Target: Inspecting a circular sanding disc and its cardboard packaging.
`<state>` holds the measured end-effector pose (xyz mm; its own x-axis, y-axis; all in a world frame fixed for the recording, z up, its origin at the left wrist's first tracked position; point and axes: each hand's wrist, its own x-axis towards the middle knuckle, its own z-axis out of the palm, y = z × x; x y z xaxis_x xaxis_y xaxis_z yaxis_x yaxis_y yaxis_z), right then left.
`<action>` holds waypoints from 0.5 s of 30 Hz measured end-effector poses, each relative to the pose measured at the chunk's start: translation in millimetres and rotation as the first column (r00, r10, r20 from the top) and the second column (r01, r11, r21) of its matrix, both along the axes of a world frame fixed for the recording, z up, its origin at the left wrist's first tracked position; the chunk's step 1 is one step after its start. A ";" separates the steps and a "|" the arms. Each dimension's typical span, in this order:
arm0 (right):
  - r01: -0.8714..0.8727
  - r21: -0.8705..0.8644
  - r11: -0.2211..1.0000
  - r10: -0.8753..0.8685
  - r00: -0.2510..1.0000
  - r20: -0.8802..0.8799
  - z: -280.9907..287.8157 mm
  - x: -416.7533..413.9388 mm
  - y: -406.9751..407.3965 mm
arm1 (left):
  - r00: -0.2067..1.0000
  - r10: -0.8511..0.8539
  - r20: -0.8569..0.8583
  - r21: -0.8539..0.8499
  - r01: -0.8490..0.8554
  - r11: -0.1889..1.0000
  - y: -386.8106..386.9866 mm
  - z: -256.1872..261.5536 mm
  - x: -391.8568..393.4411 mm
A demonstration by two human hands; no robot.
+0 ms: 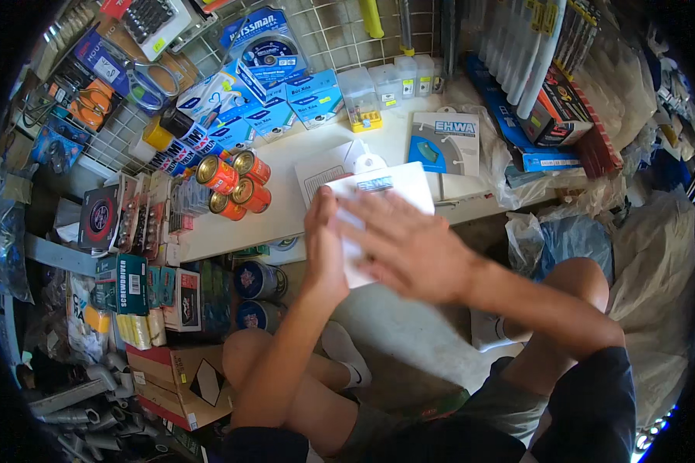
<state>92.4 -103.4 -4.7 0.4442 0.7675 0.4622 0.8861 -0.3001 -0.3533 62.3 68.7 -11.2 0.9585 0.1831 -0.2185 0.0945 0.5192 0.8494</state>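
Note:
My left hand (326,249) grips the left edge of a flat white EHWA package (412,184), held tilted above the front of the white shelf. Across the face of that package lies my right hand (408,249), blurred, with its fingers spread and pointing left; it covers much of the printing. Behind the held package, another white package (319,168) with a hanging tab lies on the shelf. Further right rests an EHWA package (445,142) with a blue and grey front. Small orange cans (250,194) with gold lids are stacked left of my hands.
The white shelf (208,234) has its front edge before my knees. Blue boxes (315,98), clear plastic cases (359,92) and spray cans (176,130) line its back. Boxes and plastic bags (576,237) crowd the right. A cardboard box (179,382) and paint cans (259,280) stand low at left.

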 end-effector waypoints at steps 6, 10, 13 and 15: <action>0.217 0.089 0.972 -0.218 0.976 -0.003 -13.6 6.9 10.5 | 0.986 -0.100 0.132 -0.116 0.116 0.986 -25.0 -35.1 -9.3; 0.003 0.041 0.999 0.000 0.998 -0.067 3.2 -11.2 8.7 | 0.977 -0.183 0.111 -0.397 0.213 0.893 -21.5 -19.1 -4.4; 0.115 0.109 0.987 -0.111 0.993 -0.042 6.8 13.4 6.3 | 0.971 -0.233 0.047 -0.468 0.227 0.854 -36.9 3.8 -16.2; 0.087 0.203 0.975 -0.059 0.988 -0.141 0.9 1.3 10.4 | 0.959 -0.222 0.174 -0.479 0.280 0.832 -43.5 -2.9 -23.5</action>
